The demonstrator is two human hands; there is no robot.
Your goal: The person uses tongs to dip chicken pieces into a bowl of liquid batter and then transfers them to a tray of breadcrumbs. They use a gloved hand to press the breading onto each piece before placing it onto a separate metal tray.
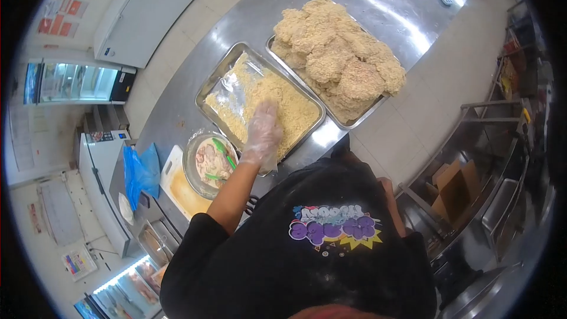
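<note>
My left hand [265, 131], in a clear plastic glove, reaches into a metal tray [205, 106] of pale yellow breadcrumbs [298, 109]. Its fingers lie stretched out against a crumb-covered lump [264, 88], and the fingertips are partly hidden in the crumbs. Bare metal shows through at the tray's far left part. Beside my left wrist stands a round bowl [190, 168] of raw meat pieces in whitish batter [208, 159], with green-handled tongs [223, 150] lying in it. Of my right arm only a strip of forearm shows beside my black shirt; the hand itself is hidden.
A second metal tray [349, 125], heaped with breaded pieces [336, 53], adjoins the crumb tray on the steel table [236, 20]. A stained white cutting board [177, 183] and a blue plastic bag [142, 171] lie left. An open cardboard box [455, 192] sits on the right-hand shelving.
</note>
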